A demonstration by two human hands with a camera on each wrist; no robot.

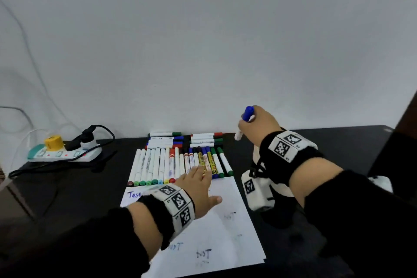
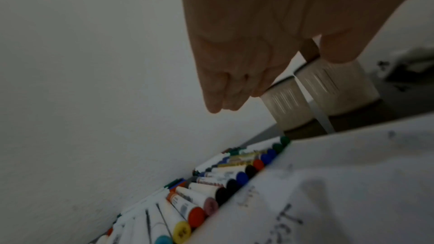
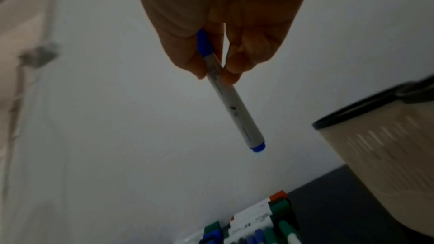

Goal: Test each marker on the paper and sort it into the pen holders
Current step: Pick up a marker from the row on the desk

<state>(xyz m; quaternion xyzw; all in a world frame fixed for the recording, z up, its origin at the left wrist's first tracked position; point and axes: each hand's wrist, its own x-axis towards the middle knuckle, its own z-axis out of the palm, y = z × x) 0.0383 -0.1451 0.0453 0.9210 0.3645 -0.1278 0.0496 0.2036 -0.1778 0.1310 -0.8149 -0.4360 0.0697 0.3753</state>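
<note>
One blue marker (image 3: 231,96) is hanging from my right hand (image 1: 259,124), pinched between thumb and fingertips high on its barrel, capped end up and blue butt plug pointing down. I am holding it in the air above the black table (image 1: 338,142), beside the nearer pen holder (image 3: 385,164) and not yet over its mouth. Its barrel is looking smooth, round and white, with fine dark print running along it; the cap is a glossy saturated blue.

The pen holder is showing as a cream-coloured cylinder with a dark rim and rows of thin vertical slots in its wall. A second pen holder (image 2: 287,107) of the same make is standing just beside it in the left wrist view.

My left hand (image 1: 198,185) is resting over the paper (image 1: 225,232), fingers straight and relaxed, gripping nothing, fingertips reaching to the row of markers (image 1: 162,165). Those are lying side by side, slim white tubes with coloured caps. The paper is a flat white sheet bearing scribbled test marks.
</note>
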